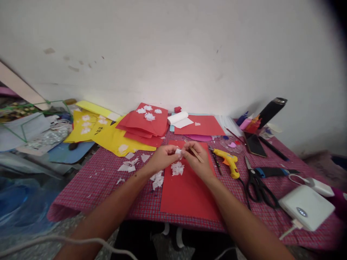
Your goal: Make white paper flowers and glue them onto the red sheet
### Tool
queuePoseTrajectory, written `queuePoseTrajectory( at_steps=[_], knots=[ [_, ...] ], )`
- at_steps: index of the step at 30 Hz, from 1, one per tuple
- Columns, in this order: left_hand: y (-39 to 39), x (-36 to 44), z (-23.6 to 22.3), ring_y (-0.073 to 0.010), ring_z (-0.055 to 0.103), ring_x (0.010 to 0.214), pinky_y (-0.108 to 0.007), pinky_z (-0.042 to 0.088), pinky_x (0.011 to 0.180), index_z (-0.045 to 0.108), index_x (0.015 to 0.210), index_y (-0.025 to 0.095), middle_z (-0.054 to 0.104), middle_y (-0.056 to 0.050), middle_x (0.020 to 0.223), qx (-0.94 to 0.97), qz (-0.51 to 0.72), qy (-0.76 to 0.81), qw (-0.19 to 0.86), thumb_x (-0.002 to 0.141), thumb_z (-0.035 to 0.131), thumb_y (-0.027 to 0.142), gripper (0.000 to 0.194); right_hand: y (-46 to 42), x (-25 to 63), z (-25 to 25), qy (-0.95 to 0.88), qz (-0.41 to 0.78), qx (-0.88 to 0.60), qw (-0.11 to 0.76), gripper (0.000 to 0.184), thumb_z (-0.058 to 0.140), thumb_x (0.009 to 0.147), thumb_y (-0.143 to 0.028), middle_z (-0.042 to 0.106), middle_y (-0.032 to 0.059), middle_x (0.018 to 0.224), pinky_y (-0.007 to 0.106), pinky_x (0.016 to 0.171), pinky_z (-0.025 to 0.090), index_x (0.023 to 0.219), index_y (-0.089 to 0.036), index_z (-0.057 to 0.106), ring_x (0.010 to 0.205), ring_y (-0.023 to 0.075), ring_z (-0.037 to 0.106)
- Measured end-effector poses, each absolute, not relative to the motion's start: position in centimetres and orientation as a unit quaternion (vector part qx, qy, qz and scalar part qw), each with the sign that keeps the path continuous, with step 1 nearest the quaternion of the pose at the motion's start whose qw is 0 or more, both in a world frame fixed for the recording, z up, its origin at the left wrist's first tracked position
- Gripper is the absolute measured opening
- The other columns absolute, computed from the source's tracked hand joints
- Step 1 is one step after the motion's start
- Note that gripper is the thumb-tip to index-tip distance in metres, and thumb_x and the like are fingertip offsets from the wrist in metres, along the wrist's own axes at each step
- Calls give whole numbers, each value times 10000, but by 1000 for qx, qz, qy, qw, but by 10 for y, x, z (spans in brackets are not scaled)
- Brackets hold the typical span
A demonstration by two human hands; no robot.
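Note:
Between the fingertips of my left hand (164, 158) and my right hand (197, 160) is a small piece of white paper (178, 151). Both hands pinch it above a red paper sheet (189, 193). A thin wooden stick (197, 155) is also tucked in my right hand, lying across its fingers. Just below the fingertips, a white paper flower (177, 168) rests on the red sheet. Torn white paper scraps (157, 180) lie on the tablecloth left of the sheet, and more scraps (128, 166) are near my left wrist.
Right of the hands lie a yellow glue gun (229, 160), black scissors (258, 187), a utility knife (273, 172), a phone (255, 143) and a white power box (306, 206). Behind are stacked red papers (143, 126) with white flowers, a white paper roll (178, 118) and yellow paper (108, 137).

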State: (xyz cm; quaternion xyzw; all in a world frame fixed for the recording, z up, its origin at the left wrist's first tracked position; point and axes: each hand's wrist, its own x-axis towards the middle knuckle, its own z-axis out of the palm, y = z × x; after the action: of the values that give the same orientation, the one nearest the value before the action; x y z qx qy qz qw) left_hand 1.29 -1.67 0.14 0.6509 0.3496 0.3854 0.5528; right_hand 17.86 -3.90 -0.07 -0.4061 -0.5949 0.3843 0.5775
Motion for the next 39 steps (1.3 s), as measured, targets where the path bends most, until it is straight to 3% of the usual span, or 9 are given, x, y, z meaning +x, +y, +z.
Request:
queuePoseTrajectory(
  at_steps=[4, 12, 21, 24, 30, 36, 39],
  knots=[
    [-15, 11, -5, -95, 548, 571, -205, 425, 557, 683, 834, 129, 639, -20, 672, 642, 388, 380, 541, 821, 611, 383, 264, -40, 177, -3, -602, 380, -414, 568, 151, 628, 808, -294, 590, 6, 792, 274, 655, 471, 916, -209, 566, 690, 148, 554],
    [-10, 11, -5, -169, 677, 694, -258, 523, 599, 658, 840, 117, 698, -81, 785, 501, 446, 392, 629, 765, 680, 352, 248, -37, 179, -2, -549, 348, -423, 632, 337, 456, 934, -386, 635, 51, 884, 289, 583, 471, 1190, -195, 563, 624, 140, 552],
    [-6, 9, -4, -154, 679, 681, -267, 558, 627, 643, 794, 113, 691, -70, 774, 422, 491, 402, 648, 703, 750, 335, 263, -45, 177, 3, -586, 348, -411, 606, 302, 454, 945, -402, 610, 24, 725, 297, 587, 456, 953, -188, 667, 607, 153, 554],
    [-6, 9, -4, -151, 670, 664, -273, 558, 620, 643, 792, 115, 672, -50, 731, 426, 495, 402, 641, 699, 749, 324, 251, -45, 178, 2, -590, 335, -416, 606, 270, 476, 938, -387, 613, 22, 723, 294, 586, 456, 971, -190, 657, 602, 152, 557],
    [-7, 9, -6, -151, 657, 642, -259, 531, 575, 632, 765, 121, 662, -40, 709, 455, 489, 406, 623, 697, 747, 331, 249, -42, 179, 2, -574, 339, -425, 613, 274, 458, 945, -368, 676, 48, 906, 285, 539, 471, 1138, -219, 582, 531, 125, 555],
    [-12, 10, -7, -117, 609, 607, -230, 490, 574, 665, 792, 118, 668, -40, 710, 530, 465, 392, 591, 740, 709, 354, 246, -37, 176, -9, -613, 349, -423, 569, 233, 616, 847, -324, 660, 59, 952, 315, 739, 501, 1045, -203, 603, 835, 192, 623],
    [-12, 10, -10, -93, 564, 567, -211, 456, 558, 659, 760, 119, 641, -19, 674, 561, 453, 394, 569, 743, 706, 367, 253, -37, 176, -10, -619, 345, -423, 565, 186, 639, 822, -301, 621, 23, 854, 296, 722, 483, 976, -205, 597, 787, 179, 595]
  ],
)
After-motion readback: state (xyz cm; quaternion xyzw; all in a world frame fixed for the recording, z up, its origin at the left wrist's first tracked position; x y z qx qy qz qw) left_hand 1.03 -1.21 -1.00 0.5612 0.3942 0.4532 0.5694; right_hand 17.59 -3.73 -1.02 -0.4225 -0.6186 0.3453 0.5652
